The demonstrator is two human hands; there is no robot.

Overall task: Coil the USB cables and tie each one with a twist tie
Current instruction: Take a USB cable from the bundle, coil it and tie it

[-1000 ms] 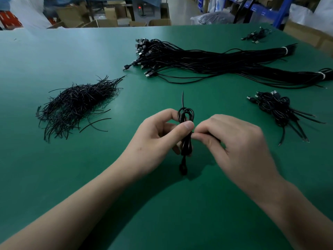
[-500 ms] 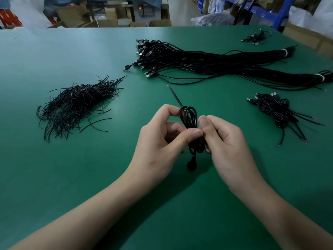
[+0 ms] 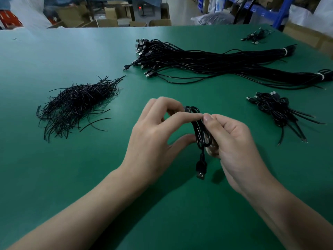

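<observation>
Green tabletop (image 3: 72,186) is lying underneath; left hand (image 3: 155,141) and right hand (image 3: 232,141) are both pinching the coiled cable (image 3: 201,134). Squeezing its loops together during tying is looking wise.

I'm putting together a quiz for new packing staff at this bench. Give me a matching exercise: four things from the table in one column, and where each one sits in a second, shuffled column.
Things
1. twist ties
2. uncoiled cables
3. pile of coiled cables
4. coiled cable

Places
A. gripped by the left hand and right hand, plug hanging down
B. loose heap on the left of the table
C. just right of the hands
D. stretched along the far side, bound with white bands

Pairs: 1-B, 2-D, 3-C, 4-A
</observation>
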